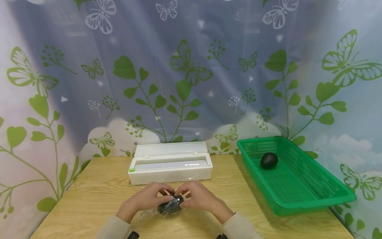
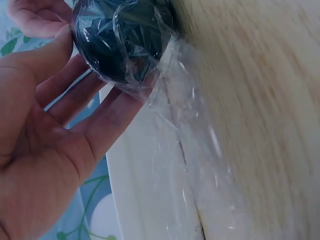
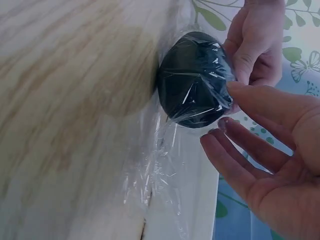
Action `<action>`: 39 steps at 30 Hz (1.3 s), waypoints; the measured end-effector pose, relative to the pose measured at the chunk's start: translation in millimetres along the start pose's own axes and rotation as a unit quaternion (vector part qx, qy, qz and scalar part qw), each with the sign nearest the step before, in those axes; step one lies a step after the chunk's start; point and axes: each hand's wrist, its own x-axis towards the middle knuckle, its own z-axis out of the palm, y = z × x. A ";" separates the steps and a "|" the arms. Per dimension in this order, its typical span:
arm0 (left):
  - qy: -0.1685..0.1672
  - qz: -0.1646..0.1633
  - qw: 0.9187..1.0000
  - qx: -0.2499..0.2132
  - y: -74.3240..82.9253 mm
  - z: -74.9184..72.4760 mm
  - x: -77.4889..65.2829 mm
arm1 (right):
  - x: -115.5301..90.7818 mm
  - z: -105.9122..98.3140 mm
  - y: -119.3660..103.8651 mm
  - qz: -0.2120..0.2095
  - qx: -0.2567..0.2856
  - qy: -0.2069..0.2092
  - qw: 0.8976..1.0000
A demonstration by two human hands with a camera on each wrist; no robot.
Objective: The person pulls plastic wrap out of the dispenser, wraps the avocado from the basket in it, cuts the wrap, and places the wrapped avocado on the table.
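A dark, egg-shaped avocado (image 1: pixel 169 207) lies on the table in front of me, with clear cling film (image 2: pixel 187 130) stretched and wrinkled over its skin. My left hand (image 1: pixel 150 198) holds it from the left, thumb at its upper edge and fingers reaching behind. From the right, my right hand (image 1: pixel 201 198) pinches the film at the avocado's top end with thumb and fingertips. Loose film trails along the tabletop in both wrist views.
Behind my hands stands a white cling film box (image 1: pixel 171 175), its lid raised. At the right, a green plastic basket (image 1: pixel 313 204) holds a second dark avocado (image 1: pixel 269 160). The wooden table (image 1: pixel 98 186) ends at a patterned curtain (image 1: pixel 221 109).
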 end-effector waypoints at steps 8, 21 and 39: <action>0.006 -0.007 1.000 -0.010 -0.2 6.5 3.3 | 0.8 -0.2 4.7 0.009 0.020 -0.007 1.000; 0.061 0.012 0.998 -0.006 1.4 -1.7 -0.6 | 2.1 0.0 11.4 0.007 0.046 -0.013 0.999; -0.013 -0.035 0.999 -0.032 -2.7 -10.8 -5.2 | 2.8 0.2 16.1 0.025 0.044 -0.019 0.999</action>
